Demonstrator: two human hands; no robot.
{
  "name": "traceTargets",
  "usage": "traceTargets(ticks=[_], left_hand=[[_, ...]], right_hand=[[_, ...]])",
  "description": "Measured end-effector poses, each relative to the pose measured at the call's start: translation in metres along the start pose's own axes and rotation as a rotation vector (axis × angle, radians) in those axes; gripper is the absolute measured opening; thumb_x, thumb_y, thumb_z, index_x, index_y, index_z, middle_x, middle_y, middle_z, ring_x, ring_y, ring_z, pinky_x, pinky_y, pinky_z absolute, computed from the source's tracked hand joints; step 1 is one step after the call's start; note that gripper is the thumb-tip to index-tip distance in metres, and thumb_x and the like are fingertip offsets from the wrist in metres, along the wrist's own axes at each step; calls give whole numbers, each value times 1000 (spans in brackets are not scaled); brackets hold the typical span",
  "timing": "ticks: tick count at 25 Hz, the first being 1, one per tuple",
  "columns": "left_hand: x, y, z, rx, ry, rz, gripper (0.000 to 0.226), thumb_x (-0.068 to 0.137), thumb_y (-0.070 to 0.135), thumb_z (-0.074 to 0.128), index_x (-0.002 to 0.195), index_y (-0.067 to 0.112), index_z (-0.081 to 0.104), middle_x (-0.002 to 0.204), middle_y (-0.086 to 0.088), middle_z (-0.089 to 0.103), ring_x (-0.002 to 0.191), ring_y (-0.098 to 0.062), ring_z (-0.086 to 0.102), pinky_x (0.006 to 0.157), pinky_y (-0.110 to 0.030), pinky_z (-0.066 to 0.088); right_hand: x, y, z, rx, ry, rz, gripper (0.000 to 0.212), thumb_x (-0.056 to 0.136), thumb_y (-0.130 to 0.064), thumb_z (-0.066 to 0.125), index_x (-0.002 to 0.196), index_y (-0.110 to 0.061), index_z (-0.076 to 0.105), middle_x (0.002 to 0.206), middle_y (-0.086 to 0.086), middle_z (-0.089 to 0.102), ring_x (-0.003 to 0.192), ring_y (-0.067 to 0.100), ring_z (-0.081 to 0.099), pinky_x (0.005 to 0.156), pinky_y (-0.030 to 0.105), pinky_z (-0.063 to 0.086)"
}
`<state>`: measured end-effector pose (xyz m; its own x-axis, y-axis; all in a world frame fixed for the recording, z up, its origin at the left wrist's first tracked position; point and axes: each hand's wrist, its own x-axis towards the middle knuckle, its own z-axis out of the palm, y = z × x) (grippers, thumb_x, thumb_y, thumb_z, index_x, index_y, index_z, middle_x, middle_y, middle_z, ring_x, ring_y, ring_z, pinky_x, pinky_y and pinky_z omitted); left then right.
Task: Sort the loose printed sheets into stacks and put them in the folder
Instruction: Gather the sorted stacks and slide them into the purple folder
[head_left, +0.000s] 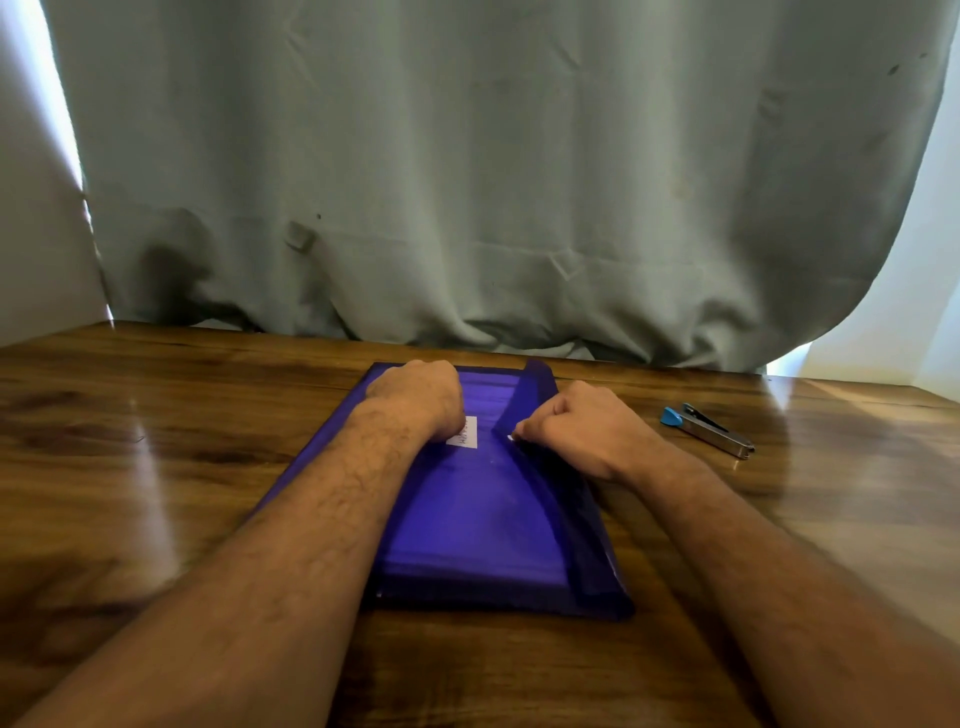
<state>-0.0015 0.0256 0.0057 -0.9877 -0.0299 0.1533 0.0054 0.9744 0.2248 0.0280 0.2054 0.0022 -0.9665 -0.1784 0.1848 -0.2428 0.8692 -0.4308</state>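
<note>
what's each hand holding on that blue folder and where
The right hand pinches the flap of the blue folder at its edge, mid-length. The left hand rests curled on the folder beside the white label; any grip is hidden.

Translucent blue folder (483, 525) lies flat (flap half-raised), sheets inside.

Grey curtain (493, 182) hangs behind glossy wooden table (156, 441).

A single head-worn view was given, looking forward and down across the counter (156, 441) from close above. The forearms were seen entering from 6 o'clock, and a curtain (467, 182) closed off the scene at 12 o'clock.
</note>
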Motion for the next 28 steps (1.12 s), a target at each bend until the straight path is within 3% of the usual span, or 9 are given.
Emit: traceTargets(ticks=[3,5,11,17,24,28], left_hand=[[0,0,0,-7,9,6,36,88,28,70,124,24,66,131,-5,62,121,-27,57,102,-43,50],[0,0,0,-6,9,7,37,88,28,70,124,24,66,132,-5,61,122,-27,57,102,-43,50],[1,2,0,-5,2,16,38,89,29,71,125,23,65,132,-5,61,123,-27,56,102,-44,50],[1,2,3,7,20,29,39,89,27,68,127,23,64,133,-6,60,124,-29,55,101,-44,50],[9,-7,-3,-97,-53,-36,43,78,34,83,117,22,70,125,-6,65,114,-26,61,98,-44,53],[12,-12,-8,-149,66,-124,49,72,42,84,115,24,71,123,-5,68,113,-28,63,95,-39,53]], right_hand=[[-3,2,-1,-27,-23,-67,23,87,-24,60,98,-34,77,97,-20,73,92,3,61,90,20,46],[-2,1,-1,-121,-23,-122,30,86,-20,59,106,-38,75,106,-18,72,98,4,59,90,17,42],[1,-3,-4,-382,-52,-283,36,91,-14,56,118,-33,71,117,-13,70,112,11,59,101,27,44],[7,-13,1,-542,-38,-383,42,88,-11,52,117,-35,71,114,-9,71,108,19,61,95,34,49],[2,-2,10,-196,92,-203,30,91,-18,58,111,-33,73,111,-11,71,107,12,60,100,27,46],[8,1,-1,-37,271,-34,28,87,-15,61,107,-30,74,109,-7,72,102,12,63,98,27,48]])
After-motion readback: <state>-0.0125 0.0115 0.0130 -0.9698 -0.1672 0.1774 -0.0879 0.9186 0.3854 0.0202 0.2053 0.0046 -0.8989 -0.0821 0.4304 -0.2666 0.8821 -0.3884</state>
